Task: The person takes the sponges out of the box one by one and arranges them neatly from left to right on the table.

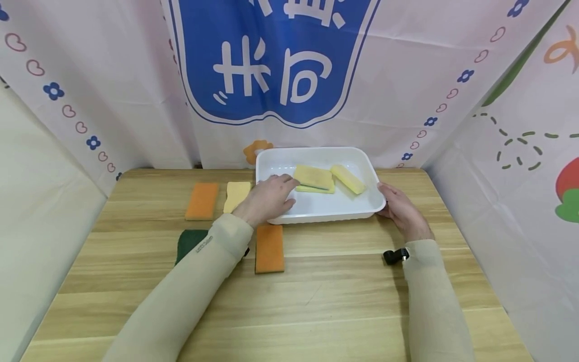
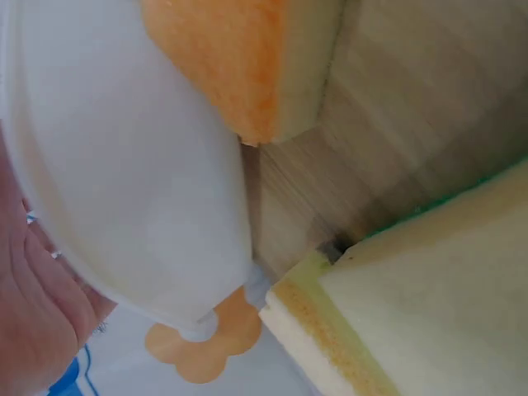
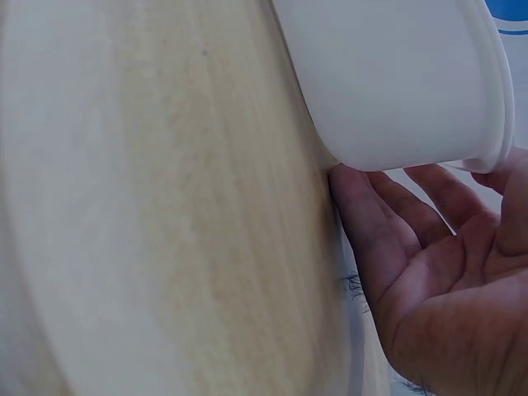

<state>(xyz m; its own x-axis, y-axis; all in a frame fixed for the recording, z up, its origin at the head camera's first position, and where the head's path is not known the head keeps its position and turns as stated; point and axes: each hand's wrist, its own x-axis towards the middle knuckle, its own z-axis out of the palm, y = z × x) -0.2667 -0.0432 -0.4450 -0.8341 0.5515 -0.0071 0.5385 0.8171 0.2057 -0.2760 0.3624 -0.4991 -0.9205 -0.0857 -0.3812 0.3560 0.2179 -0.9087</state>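
Note:
My right hand (image 1: 402, 208) holds the white plastic tray (image 1: 334, 203) by its right end. In the right wrist view its thumb is at the rim and its fingers (image 3: 363, 206) are under the tray wall. Over the tray's left side is my left hand (image 1: 271, 198), fingers extended and loosely bent. Its fingertips overlap the left edge of a flat yellow sponge (image 1: 313, 176), which lies on another yellow piece. Beside these, a yellow sponge (image 1: 348, 180) lies slanted in the tray. The left wrist view shows the left palm (image 2: 37, 305) beyond the tray rim.
On the wooden table (image 1: 334, 301), an orange sponge (image 1: 202, 201) and a cream sponge (image 1: 237, 195) lie left of the tray. Another orange sponge (image 1: 269, 250) lies just in front of it. A dark green pad (image 1: 190, 242) is partly under the left sleeve. A printed curtain (image 1: 398, 65) hangs behind.

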